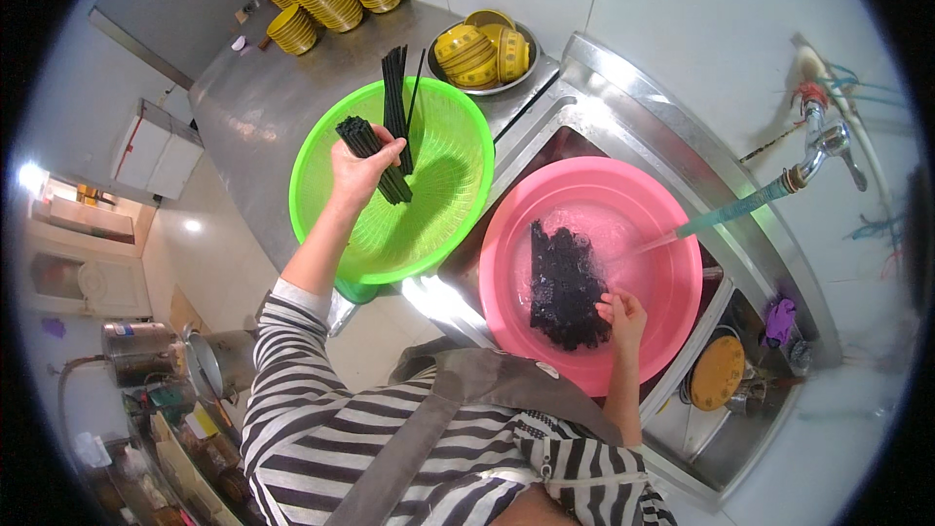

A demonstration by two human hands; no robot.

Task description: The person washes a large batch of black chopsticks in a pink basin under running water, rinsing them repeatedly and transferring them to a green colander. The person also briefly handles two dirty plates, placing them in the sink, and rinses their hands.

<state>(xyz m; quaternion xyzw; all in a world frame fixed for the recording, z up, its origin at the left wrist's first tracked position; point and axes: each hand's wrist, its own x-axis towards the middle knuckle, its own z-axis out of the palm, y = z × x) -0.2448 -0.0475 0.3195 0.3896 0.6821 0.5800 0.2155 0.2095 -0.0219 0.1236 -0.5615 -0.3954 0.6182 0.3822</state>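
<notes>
My left hand (pixel 365 164) is closed around a bundle of black chopsticks (pixel 374 161), held tilted over a lime-green plastic colander (pixel 453 212). Another bundle of black chopsticks (pixel 394 98) stands in the colander, leaning on its far rim, with a single stick apart beside it. A pink plastic basin (pixel 504 234) sits in the sink, and water runs into it from a hose (pixel 730 212). Many black chopsticks (pixel 566 288) lie in the basin's water. My right hand (pixel 624 310) is at their right edge, fingers bent; whether it grips any stick is unclear.
Stacks of yellow bowls (pixel 329 0) stand on the steel counter (pixel 248 117). A metal basin (pixel 529 77) of yellow bowls is beside the colander. The tap (pixel 825 139) is on the right wall. Dishes, including a yellow plate (pixel 717 372), lie in the second sink compartment. Pots (pixel 135 351) are at lower left.
</notes>
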